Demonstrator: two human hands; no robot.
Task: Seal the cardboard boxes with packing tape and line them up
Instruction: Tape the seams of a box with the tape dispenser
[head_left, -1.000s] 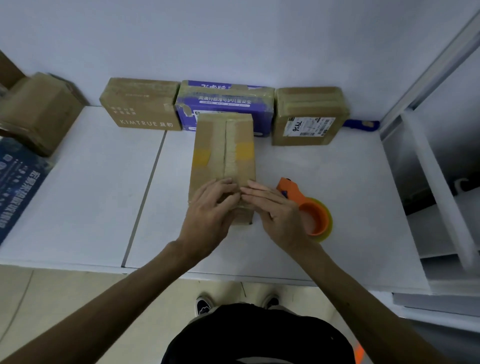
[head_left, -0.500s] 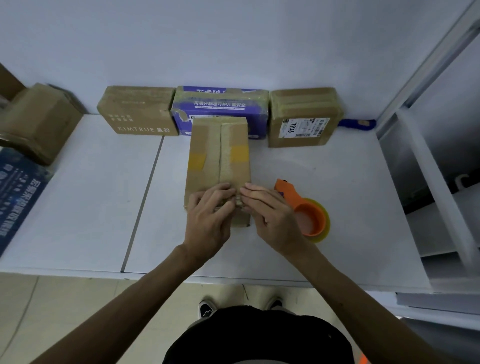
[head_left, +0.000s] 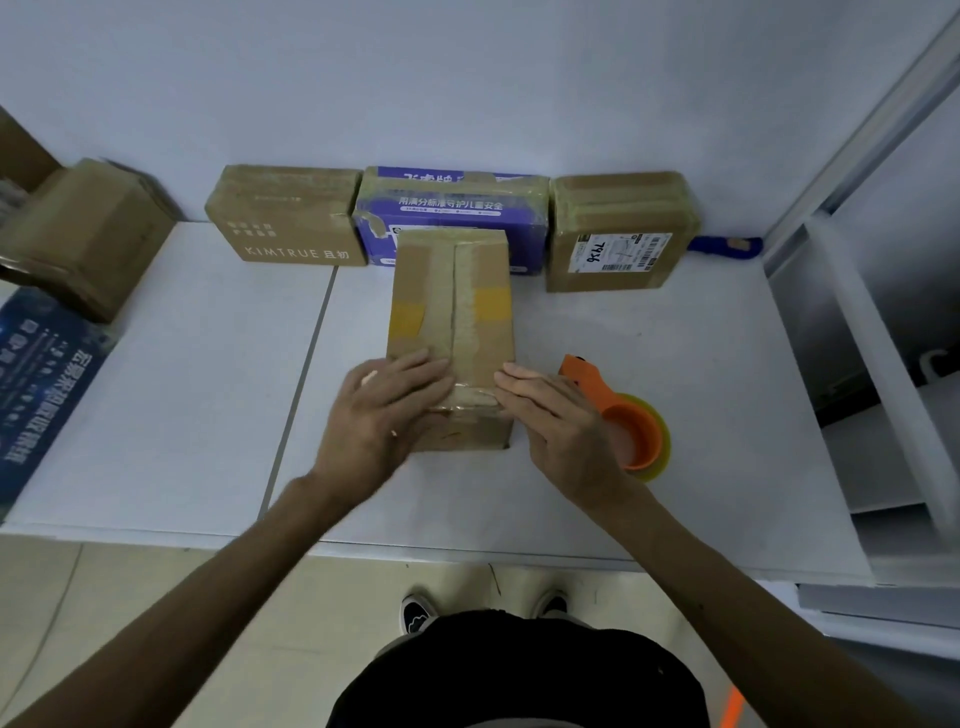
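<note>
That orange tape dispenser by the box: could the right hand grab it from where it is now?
Probably yes. The orange tape dispenser lies on the white table right beside the right hand, partly hidden behind it. Nothing stands between them, and the hand only rests flat against the box, holding nothing.

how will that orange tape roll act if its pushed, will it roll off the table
Probably not: the orange tape dispenser lies flat on the white table, so a push would likely slide it rather than roll it. Its handle sticks out toward the box, so it may pivot. It looks like light plastic, easy to nudge.
</note>
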